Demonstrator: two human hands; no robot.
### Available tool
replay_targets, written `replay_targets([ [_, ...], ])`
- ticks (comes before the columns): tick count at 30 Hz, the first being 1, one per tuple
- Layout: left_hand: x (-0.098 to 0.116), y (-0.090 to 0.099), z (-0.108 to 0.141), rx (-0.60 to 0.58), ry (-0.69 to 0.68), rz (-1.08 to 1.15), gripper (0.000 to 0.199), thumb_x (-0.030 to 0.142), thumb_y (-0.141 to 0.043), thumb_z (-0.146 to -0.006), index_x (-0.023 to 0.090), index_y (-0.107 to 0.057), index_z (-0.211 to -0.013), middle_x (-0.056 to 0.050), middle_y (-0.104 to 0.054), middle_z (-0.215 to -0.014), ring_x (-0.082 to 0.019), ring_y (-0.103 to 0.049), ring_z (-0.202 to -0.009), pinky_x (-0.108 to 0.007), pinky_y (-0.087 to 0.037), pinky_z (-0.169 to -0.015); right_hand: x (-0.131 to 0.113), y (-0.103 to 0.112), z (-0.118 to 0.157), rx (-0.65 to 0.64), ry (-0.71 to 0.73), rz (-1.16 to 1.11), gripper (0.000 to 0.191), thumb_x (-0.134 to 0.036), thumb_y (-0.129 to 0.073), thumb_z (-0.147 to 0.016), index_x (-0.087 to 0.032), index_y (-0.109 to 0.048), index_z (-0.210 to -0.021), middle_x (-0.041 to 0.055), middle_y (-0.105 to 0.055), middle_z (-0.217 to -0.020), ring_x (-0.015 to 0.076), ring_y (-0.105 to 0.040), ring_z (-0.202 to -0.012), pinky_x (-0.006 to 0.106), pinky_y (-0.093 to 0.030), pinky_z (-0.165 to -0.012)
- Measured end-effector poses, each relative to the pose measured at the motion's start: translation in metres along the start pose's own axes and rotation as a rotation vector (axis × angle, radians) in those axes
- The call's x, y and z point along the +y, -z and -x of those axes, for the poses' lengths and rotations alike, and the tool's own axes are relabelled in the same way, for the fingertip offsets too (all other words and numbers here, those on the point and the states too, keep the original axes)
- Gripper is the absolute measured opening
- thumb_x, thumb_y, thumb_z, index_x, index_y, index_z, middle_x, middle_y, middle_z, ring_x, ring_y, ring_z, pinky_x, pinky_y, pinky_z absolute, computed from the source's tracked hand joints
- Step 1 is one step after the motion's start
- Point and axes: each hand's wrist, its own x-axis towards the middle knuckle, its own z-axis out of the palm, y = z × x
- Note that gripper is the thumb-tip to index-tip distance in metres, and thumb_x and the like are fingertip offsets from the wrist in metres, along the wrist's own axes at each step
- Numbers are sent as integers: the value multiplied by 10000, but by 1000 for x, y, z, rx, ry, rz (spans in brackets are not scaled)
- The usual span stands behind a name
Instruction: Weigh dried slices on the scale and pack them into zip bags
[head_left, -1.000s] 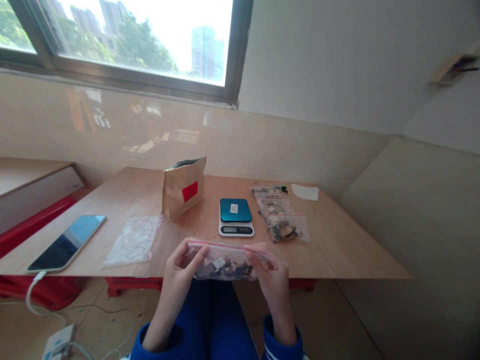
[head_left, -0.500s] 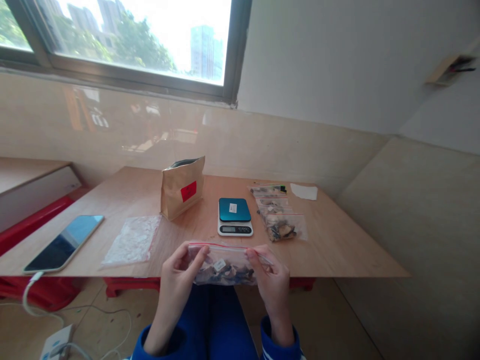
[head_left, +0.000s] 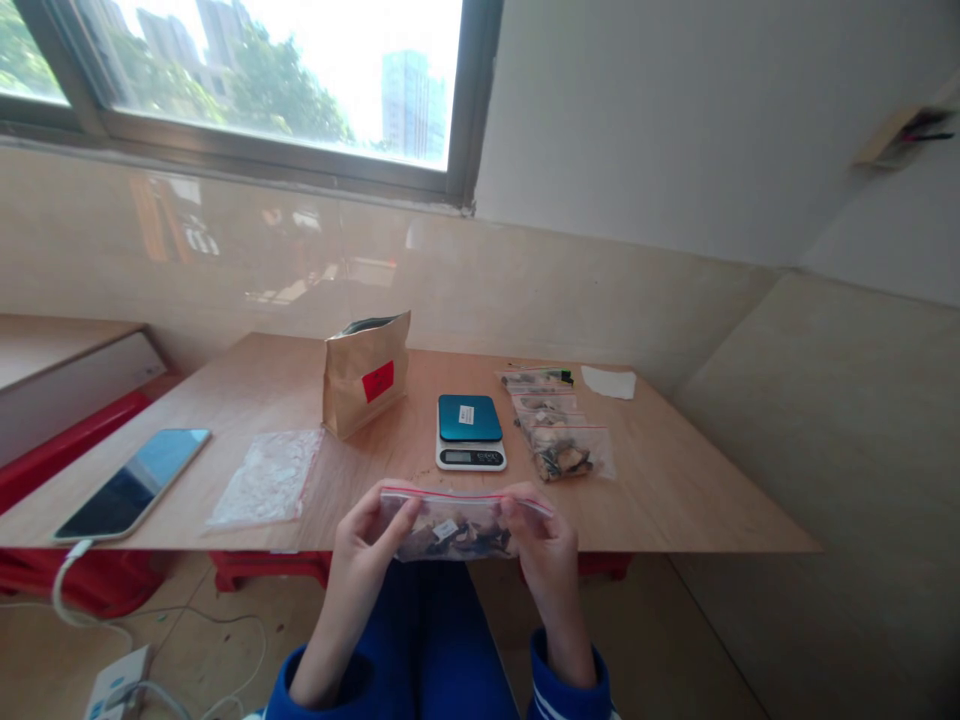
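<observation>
Between my hands is a clear zip bag (head_left: 457, 535) with a red seal line, a small white label and brown, dark dried pieces in it. My left hand (head_left: 371, 535) pinches its upper left corner. On the upper right part, my right hand (head_left: 541, 530) grips the bag near the seal, thumb in front. The bag hangs at the table's front edge, above my lap. Just beyond it stands a kitchen scale (head_left: 470, 432) with a blue top plate and a small label. Several filled zip bags (head_left: 562, 455) lie in an overlapping row right of the scale.
A brown paper pouch (head_left: 364, 385) with a red label stands open at the back left. A clear plastic bag (head_left: 266, 480) and a phone (head_left: 135, 485) on a white cable (head_left: 60, 590) lie to the left. White paper (head_left: 608, 382) lies at the back right of the table (head_left: 690, 500).
The held bag has risen and tilted slightly. My right thumb has shifted a little to the right along the seal; both hands still grip the bag.
</observation>
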Motion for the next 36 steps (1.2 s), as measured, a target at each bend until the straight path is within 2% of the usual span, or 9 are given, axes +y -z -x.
replay_targets([
  [11,11,-6,2,114,-57,-100,280,413,-738,-700,157,-625,-687,4,-618,-624,-130,-570,-579,-204,-477,-541,-1,3,4,22,53,131,253,-395,-627,-847,-193,-715,-723,33,-697,-681,171,-652,-658,261,-520,-623],
  [15,10,-6,3,128,-64,-142,284,419,-728,-712,153,-628,-696,5,-608,-619,-124,-547,-565,-202,-458,-524,-1,2,6,60,73,167,253,-395,-627,-846,-198,-714,-714,34,-697,-670,176,-651,-650,269,-518,-625],
  [18,9,-6,3,131,-79,-134,255,397,-719,-731,155,-637,-721,11,-610,-635,-120,-555,-590,-195,-467,-547,-1,3,6,43,93,148,242,-381,-624,-851,-204,-719,-717,29,-693,-675,170,-649,-647,262,-520,-620],
  [22,10,-5,2,155,-78,-103,245,385,-724,-725,155,-640,-717,8,-631,-652,-119,-575,-601,-196,-488,-571,0,2,4,-29,68,73,221,-384,-606,-862,-218,-753,-847,45,-731,-783,179,-676,-720,280,-549,-679],
  [25,12,-4,0,150,-75,-91,257,402,-725,-716,156,-649,-720,-2,-648,-658,-135,-599,-615,-209,-506,-579,2,0,3,-4,-35,-9,226,-396,-648,-830,-224,-743,-944,58,-753,-878,197,-698,-792,314,-568,-741],
  [28,11,-4,0,164,-79,-92,265,414,-725,-712,159,-655,-732,-4,-656,-664,-140,-606,-615,-213,-509,-572,7,-2,3,30,-86,-99,194,-397,-686,-798,-215,-723,-854,43,-748,-794,192,-701,-741,305,-575,-701],
  [36,9,-4,0,159,-70,-75,263,415,-729,-717,165,-651,-746,3,-658,-674,-132,-603,-639,-197,-508,-591,6,-5,2,79,49,-47,140,-324,-677,-810,-203,-682,-740,1,-682,-690,141,-644,-679,243,-523,-668],
])
